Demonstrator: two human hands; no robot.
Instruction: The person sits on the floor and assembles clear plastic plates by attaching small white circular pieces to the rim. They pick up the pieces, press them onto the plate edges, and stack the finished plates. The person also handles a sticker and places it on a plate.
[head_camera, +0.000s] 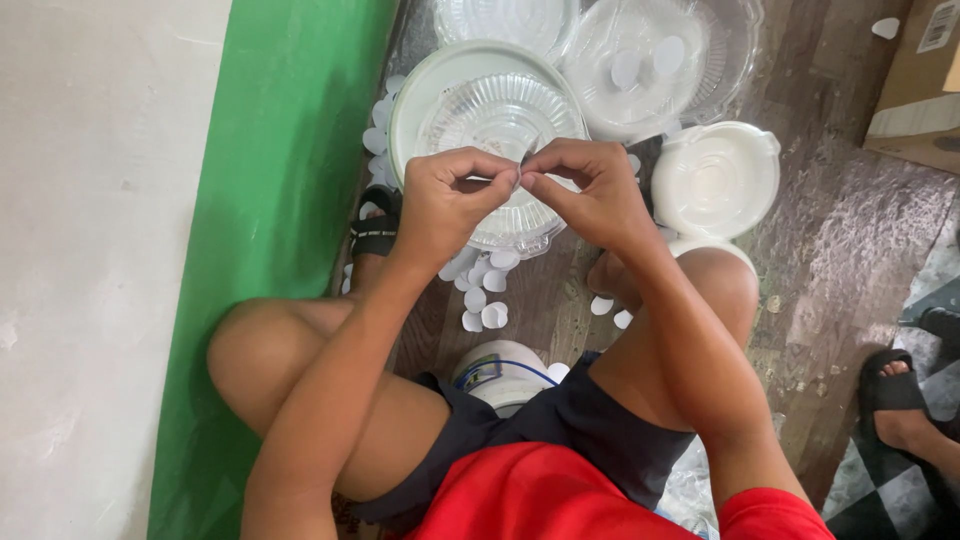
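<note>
Soft even daylight, sharp focus, faint shadows.

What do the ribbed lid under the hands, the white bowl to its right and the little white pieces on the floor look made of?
Ribbed lid: clear, glossy thin plastic by its look; radial ridges catch light and the tray shows through.
White bowl: opaque white, matte, probably foam or plastic; cannot tell which.
Little white pieces: thin, curled, matte, paper-like or thin plastic; too small to settle.

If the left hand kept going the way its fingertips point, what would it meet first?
The left hand points toward the right hand; their fingertips already meet, pinching something small I cannot make out, so it would press into the right hand's fingertips first. The ribbed clear plastic lid appears to lie below them.
</note>
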